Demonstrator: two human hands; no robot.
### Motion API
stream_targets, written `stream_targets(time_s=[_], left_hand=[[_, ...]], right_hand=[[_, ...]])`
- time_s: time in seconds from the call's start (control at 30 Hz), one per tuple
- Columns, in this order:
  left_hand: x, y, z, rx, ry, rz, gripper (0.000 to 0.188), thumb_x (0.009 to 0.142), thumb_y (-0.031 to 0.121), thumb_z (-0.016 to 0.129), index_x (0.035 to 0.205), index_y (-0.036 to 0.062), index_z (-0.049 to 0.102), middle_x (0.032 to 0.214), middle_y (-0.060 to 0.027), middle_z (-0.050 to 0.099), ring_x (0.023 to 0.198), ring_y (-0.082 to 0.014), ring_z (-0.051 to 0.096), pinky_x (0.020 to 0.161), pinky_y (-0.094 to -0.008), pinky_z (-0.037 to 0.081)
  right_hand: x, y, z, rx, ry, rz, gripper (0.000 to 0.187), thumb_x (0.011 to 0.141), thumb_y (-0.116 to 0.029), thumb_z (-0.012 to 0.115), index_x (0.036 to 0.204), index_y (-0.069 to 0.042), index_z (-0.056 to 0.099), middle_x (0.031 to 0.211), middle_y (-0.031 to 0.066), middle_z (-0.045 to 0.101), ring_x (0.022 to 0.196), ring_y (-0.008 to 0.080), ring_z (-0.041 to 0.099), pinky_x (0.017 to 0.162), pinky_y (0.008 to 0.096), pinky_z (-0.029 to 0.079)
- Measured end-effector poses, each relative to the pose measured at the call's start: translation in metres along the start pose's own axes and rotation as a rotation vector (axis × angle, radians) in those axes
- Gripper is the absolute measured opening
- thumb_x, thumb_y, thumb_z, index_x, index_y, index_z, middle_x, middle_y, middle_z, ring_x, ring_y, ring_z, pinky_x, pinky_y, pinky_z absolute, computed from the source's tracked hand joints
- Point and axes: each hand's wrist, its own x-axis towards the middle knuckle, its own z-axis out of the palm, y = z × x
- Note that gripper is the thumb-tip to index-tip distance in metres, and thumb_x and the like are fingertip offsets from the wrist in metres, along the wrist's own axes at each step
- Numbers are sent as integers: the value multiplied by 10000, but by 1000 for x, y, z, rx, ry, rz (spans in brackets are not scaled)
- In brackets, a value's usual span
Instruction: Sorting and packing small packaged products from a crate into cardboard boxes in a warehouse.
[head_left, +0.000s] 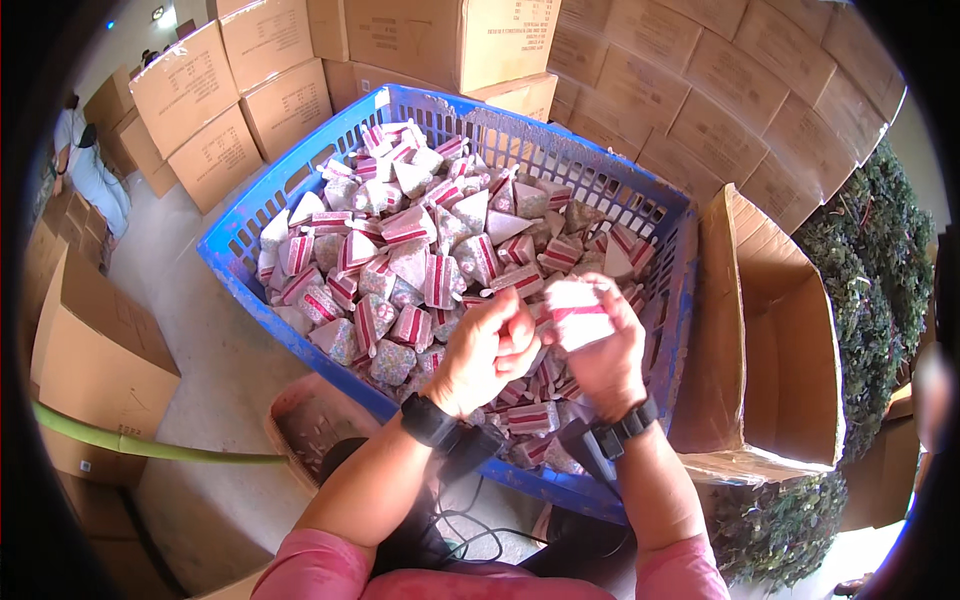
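My right hand point(612, 365) grips a wedge-shaped cake-slice ornament point(582, 322) with white and pink-red layers, washed out by bright light. Close beside it, my left hand point(487, 352) is closed with its fingers curled in; anything inside them is hidden. Both hands are above a blue plastic basket point(560, 490) with slotted walls. A heap of similar cake-slice ornaments point(440, 280) fills the basket, their sides speckled pale and striped red. The slices lie jumbled at many angles.
An open cardboard carton point(790, 350) stands against the basket's right side, before dark green artificial foliage point(870, 260). Stacked boxes point(690, 95) rise behind. A reddish tub point(315, 420) and green pole point(150, 445) are at lower left. Cables point(470, 520) hang below; another person point(85, 165) stands far left.
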Motion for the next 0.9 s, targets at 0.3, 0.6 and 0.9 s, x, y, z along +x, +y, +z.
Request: stream_targets(time_s=[0.3, 0.6, 0.9], left_hand=[[6, 27, -10, 100, 291, 213, 209, 865, 186, 446, 884, 5, 548, 636, -20, 483, 472, -69, 383, 405, -179, 292], [2, 29, -9, 298, 401, 149, 197, 865, 169, 459, 904, 0, 553, 578, 32, 446, 442, -25, 346, 370, -160, 262], [-1, 24, -17, 291, 396, 173, 184, 876, 210, 476, 869, 46, 557, 526, 62, 398, 395, -9, 327, 335, -153, 235]], right_hand=[[68, -19, -68, -1365, -154, 310, 413, 721, -119, 530, 1127, -61, 481, 961, 134, 580, 804, 267, 597, 735, 362, 483], [64, 72, -75, -2704, -318, -226, 400, 801, -171, 438, 1196, -194, 376, 1175, 150, 421, 824, 324, 574, 601, 528, 445], [62, 61, -79, -2717, -386, -528, 178, 782, -183, 457, 918, -121, 555, 792, 54, 593, 729, 244, 557, 589, 470, 410]])
